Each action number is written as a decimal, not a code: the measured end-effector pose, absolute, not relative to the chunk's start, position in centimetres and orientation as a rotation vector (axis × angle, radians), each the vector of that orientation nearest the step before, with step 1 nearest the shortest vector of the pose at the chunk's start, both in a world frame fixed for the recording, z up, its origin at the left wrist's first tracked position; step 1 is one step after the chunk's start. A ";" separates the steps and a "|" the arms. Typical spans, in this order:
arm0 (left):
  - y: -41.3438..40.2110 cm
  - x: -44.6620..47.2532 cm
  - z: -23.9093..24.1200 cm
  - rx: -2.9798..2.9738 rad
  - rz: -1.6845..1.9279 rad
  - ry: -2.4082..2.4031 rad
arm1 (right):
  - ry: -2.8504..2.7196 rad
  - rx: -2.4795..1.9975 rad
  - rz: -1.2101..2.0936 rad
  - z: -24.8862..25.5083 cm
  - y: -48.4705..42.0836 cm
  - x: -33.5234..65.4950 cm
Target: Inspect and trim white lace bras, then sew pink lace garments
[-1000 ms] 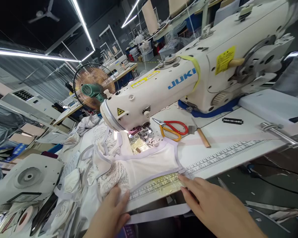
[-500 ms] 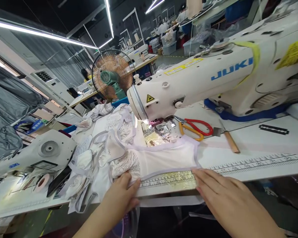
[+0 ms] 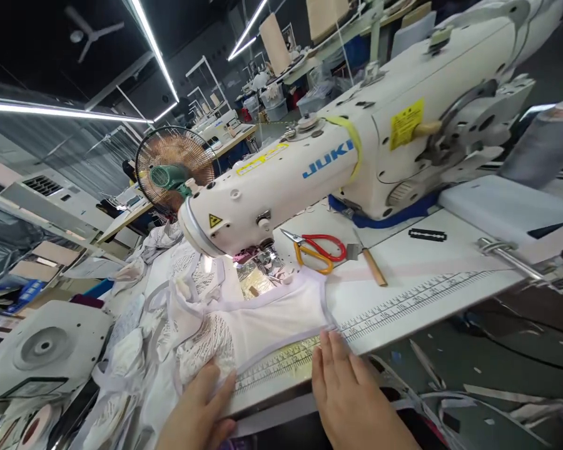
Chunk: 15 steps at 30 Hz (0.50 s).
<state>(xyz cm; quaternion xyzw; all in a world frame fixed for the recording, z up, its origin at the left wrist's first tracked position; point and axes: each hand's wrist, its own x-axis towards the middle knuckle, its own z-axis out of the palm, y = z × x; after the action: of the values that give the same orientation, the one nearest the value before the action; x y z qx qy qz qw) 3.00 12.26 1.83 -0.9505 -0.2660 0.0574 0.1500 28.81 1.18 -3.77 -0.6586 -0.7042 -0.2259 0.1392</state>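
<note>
A white bra with lilac edging and lace cups lies spread along the table's front, below the sewing machine's needle area. My left hand rests at its lace cup, fingertips on the lace and over the printed measuring tape, fingers apart. At the other end, my right hand lies flat with fingers stretched out, its tips at the bra's lower right corner. The JUKI sewing machine stands just behind the bra. Yellow-and-red handled scissors lie right of the needle area.
A wooden-handled tool and a black razor blade lie to the right. White lace pieces are heaped left, beside another machine. A metal rod juts over the table's right side. Behind stands a fan.
The view has turned to the right, so the machine and bra appear further left. Both hands remain at the bra, in nearly the same places on it.
</note>
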 end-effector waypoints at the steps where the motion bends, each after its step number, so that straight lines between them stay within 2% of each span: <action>1: 12.3 3.1 2.0 -2.733 0.177 -0.753 | -2.032 -1.937 -0.648 -3.5 1.4 28.5; 4: 12.7 3.1 2.3 -2.755 0.202 -0.655 | -1.972 -2.025 -0.534 -2.9 2.2 27.9; 10: 13.4 2.7 2.3 -2.728 0.212 -0.619 | -1.777 -1.882 -0.201 -2.6 4.7 26.2; 15: 12.7 3.4 3.3 -2.770 0.324 -0.681 | -1.945 -2.426 -0.361 -1.9 5.9 25.0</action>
<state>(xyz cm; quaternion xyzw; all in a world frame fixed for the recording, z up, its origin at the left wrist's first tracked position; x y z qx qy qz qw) 3.43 12.74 3.26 -0.9560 -0.2352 0.1120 0.1349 24.97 5.94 -1.86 -0.7750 -0.6213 -0.1152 0.0058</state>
